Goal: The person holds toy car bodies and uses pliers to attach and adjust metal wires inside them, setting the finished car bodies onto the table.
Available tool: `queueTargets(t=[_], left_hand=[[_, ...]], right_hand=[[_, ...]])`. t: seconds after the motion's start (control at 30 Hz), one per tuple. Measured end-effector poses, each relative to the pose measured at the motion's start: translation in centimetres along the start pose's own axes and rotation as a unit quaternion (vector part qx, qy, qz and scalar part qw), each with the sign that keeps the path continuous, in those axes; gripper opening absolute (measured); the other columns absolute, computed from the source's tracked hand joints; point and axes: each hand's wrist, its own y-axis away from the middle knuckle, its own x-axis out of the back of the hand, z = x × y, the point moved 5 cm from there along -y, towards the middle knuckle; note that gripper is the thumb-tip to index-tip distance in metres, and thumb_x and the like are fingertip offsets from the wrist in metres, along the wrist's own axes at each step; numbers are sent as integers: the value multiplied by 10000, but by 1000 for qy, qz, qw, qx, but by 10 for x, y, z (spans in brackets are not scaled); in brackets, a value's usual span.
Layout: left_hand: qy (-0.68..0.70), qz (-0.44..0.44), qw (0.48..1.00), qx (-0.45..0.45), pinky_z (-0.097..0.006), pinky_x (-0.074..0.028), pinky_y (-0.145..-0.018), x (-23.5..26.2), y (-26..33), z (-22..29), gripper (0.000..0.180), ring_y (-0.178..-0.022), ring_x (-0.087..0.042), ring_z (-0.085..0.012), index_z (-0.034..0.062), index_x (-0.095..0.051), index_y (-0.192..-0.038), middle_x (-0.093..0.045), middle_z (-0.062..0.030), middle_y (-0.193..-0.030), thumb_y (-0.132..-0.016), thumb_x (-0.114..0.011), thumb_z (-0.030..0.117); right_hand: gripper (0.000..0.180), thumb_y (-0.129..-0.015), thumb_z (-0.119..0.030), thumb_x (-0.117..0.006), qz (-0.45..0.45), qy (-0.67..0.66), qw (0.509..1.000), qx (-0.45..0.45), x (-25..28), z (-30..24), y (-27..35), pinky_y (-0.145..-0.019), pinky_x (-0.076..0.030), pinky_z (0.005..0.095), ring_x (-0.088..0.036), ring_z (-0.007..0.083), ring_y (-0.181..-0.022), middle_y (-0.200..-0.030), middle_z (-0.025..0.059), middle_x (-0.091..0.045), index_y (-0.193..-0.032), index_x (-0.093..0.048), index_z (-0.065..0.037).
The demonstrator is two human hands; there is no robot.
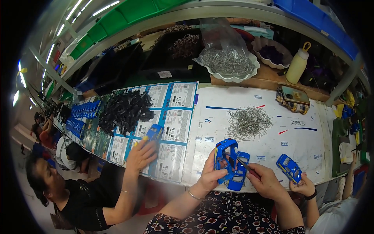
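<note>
Altogether, hands (212, 175) hold two blue car shells (226, 154).

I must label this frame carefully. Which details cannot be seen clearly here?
Head view:
- Slim tool in the right hand: its tip is hidden inside the blue toy car body held by the left hand.
- Metal pieces in the pile: too small to identify.

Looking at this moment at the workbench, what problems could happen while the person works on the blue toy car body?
1. The left hand holds the blue toy car body over the table edge; if its grip slips, the body could fall to the floor.
2. The thin tool in the right hand points into the body; it might slip and scratch the paint or poke a finger.
3. The pile of small metal pins lies loose nearby; a sleeve could scatter it.
</note>
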Motion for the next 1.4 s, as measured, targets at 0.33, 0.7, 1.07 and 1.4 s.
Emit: queueTargets(t=[0.33, 0.7, 1.07, 1.4], left_hand=[[159, 31, 987, -4, -384, -506, -750, 12, -9, 8, 548, -827, -599, -299, -3, -441, -1191, -585, -211, -978, -745, -571, 287], [110, 7, 994, -17, -420, -420, -716, 12, -15, 12, 657, -767, -555, -293, 85, -370, -1358, -585, -188, -961, -799, -518, 396], [-557, 10, 830, -17, -296, -485, -763, -4, -40, 60, 622, -863, -608, -192, 21, -418, -1282, -609, -97, -1042, -745, -703, 155], [-84, 25, 995, 55, -329, -530, -679, -4, -29, 50, 540, -752, -618, -229, 64, -383, -1325, -602, -157, -949, -828, -578, 147]], right_hand=[[327, -856, -203, -604, 38, 12, 998, 45, 5, -2, 1, -704, -455, 364, -573, 316, -779, -870, 180, -590, -1101, -551, 6], [310, -863, -218, -585, -16, -60, 998, 22, -4, -4, -7, -698, -440, 357, -563, 277, -771, -849, 165, -579, -1068, -557, 12], [298, -859, -203, -594, -16, -31, 999, 28, 1, 2, 0, -682, -436, 332, -546, 236, -733, -818, 138, -579, -1061, -564, 16], [255, -868, -199, -589, -30, -89, 996, 4, -3, 5, 4, -624, -402, 306, -475, 166, -665, -737, 89, -528, -992, -545, 20]])
